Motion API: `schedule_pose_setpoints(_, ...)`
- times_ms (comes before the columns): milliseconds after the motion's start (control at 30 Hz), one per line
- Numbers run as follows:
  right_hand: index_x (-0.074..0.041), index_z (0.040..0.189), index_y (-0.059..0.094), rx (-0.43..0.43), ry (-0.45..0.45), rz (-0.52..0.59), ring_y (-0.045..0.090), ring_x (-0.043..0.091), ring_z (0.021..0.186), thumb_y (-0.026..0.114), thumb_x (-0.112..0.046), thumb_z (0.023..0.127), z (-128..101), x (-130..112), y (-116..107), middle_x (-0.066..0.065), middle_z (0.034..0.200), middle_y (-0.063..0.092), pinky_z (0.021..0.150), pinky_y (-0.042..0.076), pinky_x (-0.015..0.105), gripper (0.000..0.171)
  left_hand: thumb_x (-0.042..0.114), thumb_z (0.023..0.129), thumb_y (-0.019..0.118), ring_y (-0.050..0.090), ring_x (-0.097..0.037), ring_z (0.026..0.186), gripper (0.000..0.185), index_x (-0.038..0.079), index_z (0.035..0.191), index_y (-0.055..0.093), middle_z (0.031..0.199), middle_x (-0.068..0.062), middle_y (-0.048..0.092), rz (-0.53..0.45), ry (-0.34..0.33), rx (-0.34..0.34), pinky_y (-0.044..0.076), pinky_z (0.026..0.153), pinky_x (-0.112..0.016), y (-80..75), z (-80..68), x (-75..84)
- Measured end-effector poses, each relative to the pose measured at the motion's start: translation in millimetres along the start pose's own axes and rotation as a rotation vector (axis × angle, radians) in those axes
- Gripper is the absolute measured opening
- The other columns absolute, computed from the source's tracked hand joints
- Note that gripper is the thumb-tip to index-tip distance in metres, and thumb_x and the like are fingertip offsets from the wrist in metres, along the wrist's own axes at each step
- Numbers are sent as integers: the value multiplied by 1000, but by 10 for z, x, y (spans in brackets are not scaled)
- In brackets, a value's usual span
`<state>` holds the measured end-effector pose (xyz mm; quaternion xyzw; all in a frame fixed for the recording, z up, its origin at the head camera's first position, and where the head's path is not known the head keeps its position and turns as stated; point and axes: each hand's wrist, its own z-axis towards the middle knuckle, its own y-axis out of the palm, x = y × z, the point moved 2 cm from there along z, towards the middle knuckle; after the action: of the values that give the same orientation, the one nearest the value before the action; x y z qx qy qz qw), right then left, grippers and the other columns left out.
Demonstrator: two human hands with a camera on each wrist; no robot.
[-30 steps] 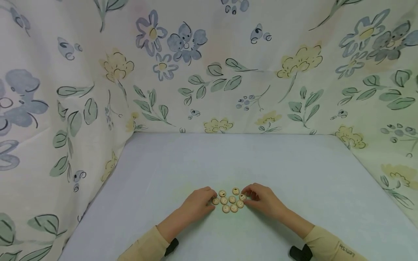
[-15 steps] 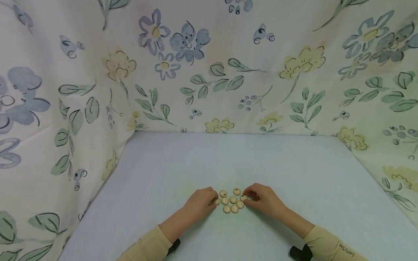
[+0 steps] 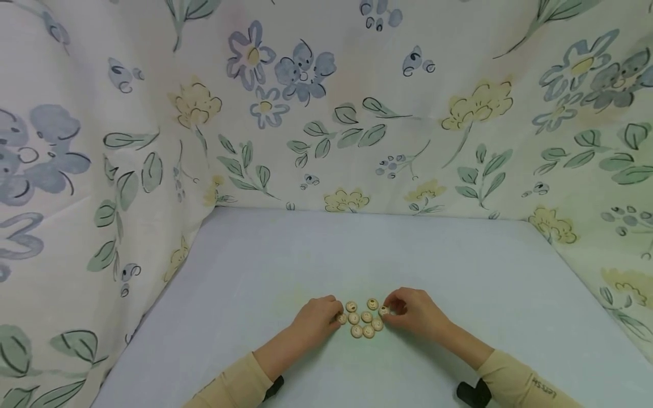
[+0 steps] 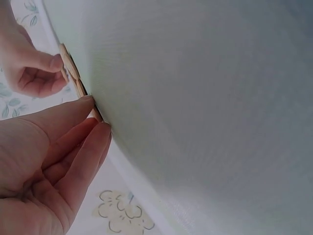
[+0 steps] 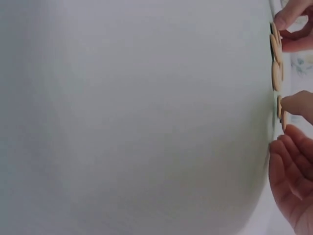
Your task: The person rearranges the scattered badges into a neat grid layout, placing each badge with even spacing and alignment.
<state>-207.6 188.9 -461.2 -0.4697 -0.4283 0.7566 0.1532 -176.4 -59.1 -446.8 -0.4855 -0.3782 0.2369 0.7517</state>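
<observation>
R hand [image 3: 414, 310] pinches the rightmost button [image 3: 384, 310] of the button cluster [image 3: 363, 322], L hand [image 3: 317, 317] seems to nip the leftmost; arranging step, next needs gentle nudging w/o scattering neighbours.

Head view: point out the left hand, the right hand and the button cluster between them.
left hand [image 3: 315, 318], head view, on the back of the hand.
right hand [image 3: 414, 313], head view, on the back of the hand.
button cluster [image 3: 366, 317], head view, on the middle button's face.
</observation>
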Motion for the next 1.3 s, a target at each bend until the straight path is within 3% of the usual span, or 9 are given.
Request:
schedule_pose_setpoints(233, -12, 93, 70, 22, 41, 2, 55, 7, 72, 80, -18, 80, 332, 53, -49, -8, 79, 61, 63, 48, 25, 17, 5, 79, 77, 50, -8, 62, 11, 8, 82, 67, 74, 3, 56, 17, -11, -3, 42, 56, -21, -12, -2, 20)
schedule_pose_setpoints(467, -12, 91, 71, 82, 140, -17, 56, 9, 71, 80, -25, 80, 870, 61, 11, -7, 77, 63, 61, 46, 26, 19, 8, 81, 77, 51, -8, 61, 11, 11, 80, 66, 73, 5, 54, 51, -37, -44, 42, 55, -20, 42, -7, 30)
schedule_pose_setpoints(900, -7, 96, 70, 120, 214, -17, 56, 16, 76, 76, -26, 84, 1751, 74, 210, 1, 83, 64, 66, 46, 30, 23, 8, 80, 78, 53, -7, 61, 11, 11, 79, 67, 72, 5, 55, 66, -19, -26, 42, 56, -18, 22, -7, 24)
schedule_pose_setpoints(1133, -4, 99, 68, 116, 289, 12, 55, 20, 81, 74, -24, 86, 2049, 101, 261, 6, 89, 63, 69, 47, 32, 25, 7, 77, 79, 53, -7, 61, 13, 12, 79, 67, 72, 6, 55, 113, 3, 2, 42, 56, -18, 5, 0, 30)
schedule_pose_setpoints(1300, -4, 102, 68, 87, 322, -20, 55, 21, 85, 73, -25, 87, 2183, 116, 304, 7, 93, 63, 74, 47, 34, 26, 8, 77, 78, 52, -7, 59, 13, 13, 78, 67, 72, 6, 54, 116, -17, -17, 41, 54, -17, 2, 7, 28)
